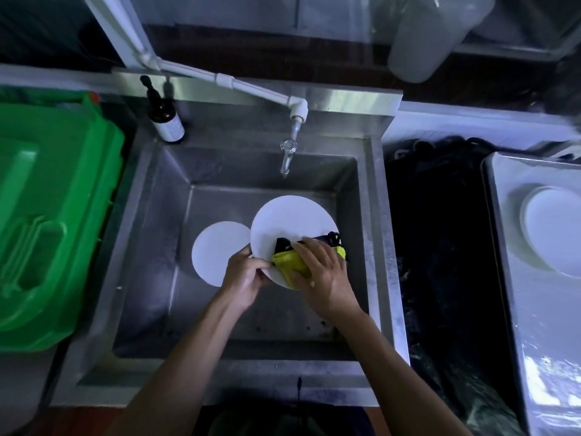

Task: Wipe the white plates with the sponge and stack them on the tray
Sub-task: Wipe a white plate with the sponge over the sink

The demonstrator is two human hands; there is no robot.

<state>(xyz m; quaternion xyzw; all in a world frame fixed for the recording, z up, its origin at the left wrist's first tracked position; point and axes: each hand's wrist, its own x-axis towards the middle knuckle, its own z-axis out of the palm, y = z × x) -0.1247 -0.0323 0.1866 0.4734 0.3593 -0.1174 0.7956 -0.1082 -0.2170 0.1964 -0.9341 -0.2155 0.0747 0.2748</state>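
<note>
I have 1 white plate point(292, 221) lifted over the sink point(374, 247), tilted, below the tap point(287, 155). My left hand point(243, 278) pinches its near-left rim, thumb on top. My right hand point(327, 275) presses the yellow sponge point(287, 267) flat on the plate's near edge, fingers point(309, 251) curled over it.

The plate looks stiff, smooth and breakable, and probably slick if wet, so I judge the rim is the place to hold, firmly. The sponge is soft and yields under my palm.

A 2nd plate point(213, 253) lies on the sink floor, left of the held one. Right of the sink, well apart, the tray point(503, 234) already carries a wiped plate point(553, 228).
</note>
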